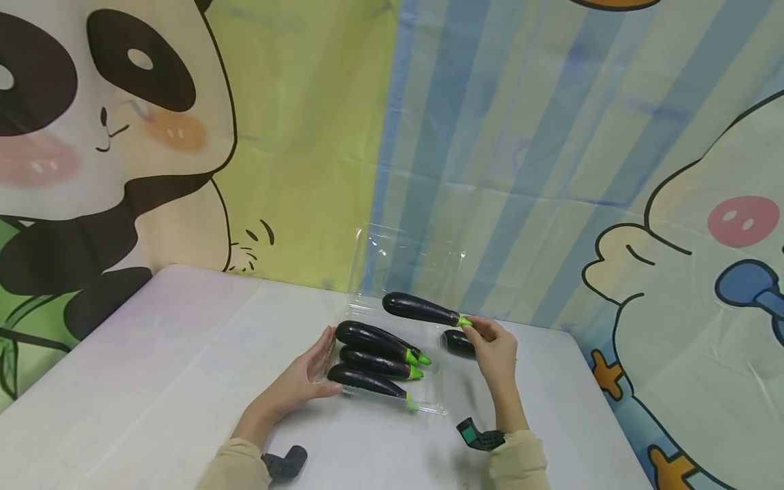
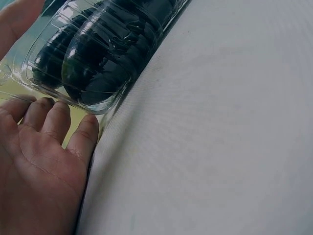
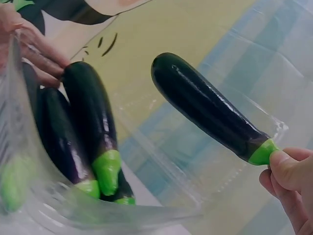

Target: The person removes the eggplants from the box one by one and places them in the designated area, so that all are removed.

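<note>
My right hand pinches an eggplant by its green stem end, holding it up over the back of a clear plastic container. The dark, glossy body points left, as the right wrist view also shows. Several eggplants lie side by side in the container, green ends to the right. At the container's left end, my left hand grips it between thumb and fingers; in the left wrist view its fingertips touch the end wall. Another eggplant lies right of the container, partly hidden by my right hand.
The container's clear lid stands raised at the back, against the striped cloth. A white table carries everything. Black devices are strapped to both wrists, one at the left wrist and one at the right wrist.
</note>
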